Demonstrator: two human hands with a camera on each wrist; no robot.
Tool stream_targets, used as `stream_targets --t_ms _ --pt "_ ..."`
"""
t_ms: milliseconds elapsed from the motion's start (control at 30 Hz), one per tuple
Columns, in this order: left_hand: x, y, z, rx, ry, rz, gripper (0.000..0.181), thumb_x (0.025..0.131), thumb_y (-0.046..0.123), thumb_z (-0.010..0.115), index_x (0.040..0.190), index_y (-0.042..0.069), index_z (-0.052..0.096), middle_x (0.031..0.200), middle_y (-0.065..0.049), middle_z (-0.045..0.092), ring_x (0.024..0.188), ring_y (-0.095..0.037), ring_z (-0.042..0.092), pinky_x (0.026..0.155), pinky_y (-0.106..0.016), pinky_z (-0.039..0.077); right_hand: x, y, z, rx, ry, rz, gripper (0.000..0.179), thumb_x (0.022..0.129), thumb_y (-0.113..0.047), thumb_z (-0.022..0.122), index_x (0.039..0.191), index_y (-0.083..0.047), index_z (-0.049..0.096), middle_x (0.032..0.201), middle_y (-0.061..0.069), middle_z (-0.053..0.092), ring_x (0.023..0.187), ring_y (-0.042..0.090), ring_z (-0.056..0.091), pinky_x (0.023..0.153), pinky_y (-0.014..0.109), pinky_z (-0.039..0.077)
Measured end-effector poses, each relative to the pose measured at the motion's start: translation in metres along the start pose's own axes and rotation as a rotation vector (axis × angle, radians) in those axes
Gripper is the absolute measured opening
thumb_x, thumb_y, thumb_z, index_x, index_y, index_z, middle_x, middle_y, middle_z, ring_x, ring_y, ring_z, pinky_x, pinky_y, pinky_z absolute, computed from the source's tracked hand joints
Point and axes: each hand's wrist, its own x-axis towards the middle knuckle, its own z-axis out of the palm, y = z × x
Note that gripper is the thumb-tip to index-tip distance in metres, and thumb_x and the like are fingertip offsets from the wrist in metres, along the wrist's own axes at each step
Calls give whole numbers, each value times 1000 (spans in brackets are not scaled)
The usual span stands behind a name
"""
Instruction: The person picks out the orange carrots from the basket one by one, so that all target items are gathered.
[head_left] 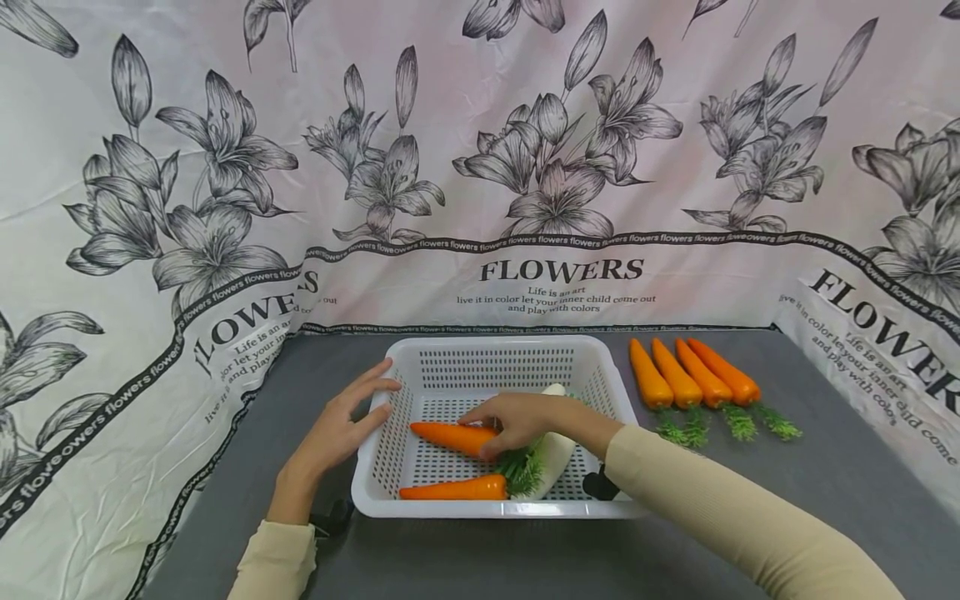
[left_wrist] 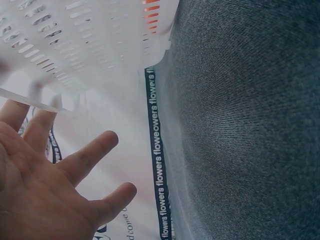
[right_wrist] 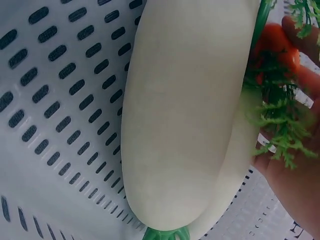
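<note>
Orange carrot [head_left: 442, 437] inside the white basket [head_left: 495, 511], left of center, tip pointing left. Right hand [head_left: 528, 419] pinches it at the thick leafy end, thumb on the near side, fingers on the far side. Left hand [head_left: 335, 429] spread, fingertips at the basket's left rim.

Handling, by judgment: smooth, glossy skin suggests a molded imitation, light and stiff, a little slippery, hard to bruise. Best hold is the thick shoulder or mid-body; the tapered tip offers less. The leafy tuft [head_left: 525, 471] looks soft and probably makes a poor handle. Basket seems thin, light plastic, likely to slide if nudged.

Second carrot [head_left: 455, 488] lies along the near wall; white radish [head_left: 558, 462] to the right. Four more carrots [head_left: 693, 375] rest in a row on the gray counter [head_left: 480, 554], right of the basket, tips far.

Unclear: the held carrot's crown is covered by the hand; whether it touches the basket floor cannot be told. Which carrot owns which greens is uncertain. Right wrist view shows a second pale body, mostly hidden behind the radish. Left fingertips blur through the plastic.
</note>
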Motion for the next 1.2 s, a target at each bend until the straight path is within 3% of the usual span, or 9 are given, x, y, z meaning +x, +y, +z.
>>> stream_targets --t_ms 233,467,733,900,1200 --pt "0 -1 0 -1 1 -7 37 102 32 60 136 18 62 169 2 29 155 -38 27 115 -71 30 -2 7 -1 24 62 -2 55 99 -30 65 150 -15 52 147 3 59 116 15 57 107 38 48" --pt "0 0 0 4 4 -11 37 102 32 60 136 18 62 169 2 29 155 -38 27 116 -71 30 -5 5 -3 37 85 -45 53 101 -24 62 150 -8 51 152 9 55 137 26 53 118 47 40" --pt "0 0 0 4 5 -4 36 102 31 61 136 19 62 169 2 29 155 -38 27 115 -70 32 -11 4 -13 51 109 -31 53 99 -25 64 149 -11 53 148 8 58 118 20 58 106 43 48" --pt "0 1 0 17 9 4 35 102 29 61 135 19 63 168 2 30 156 -36 25 116 -70 28 -25 5 -27 95 135 -6 55 99 -25 65 150 -14 51 146 8 59 117 19 57 104 41 49" --pt "0 1 1 16 3 7 35 102 29 61 136 18 62 169 1 29 156 -38 25 114 -69 32 -59 14 -50 162 208 -38 54 100 -23 62 151 -11 49 144 9 60 107 16 60 96 33 52"
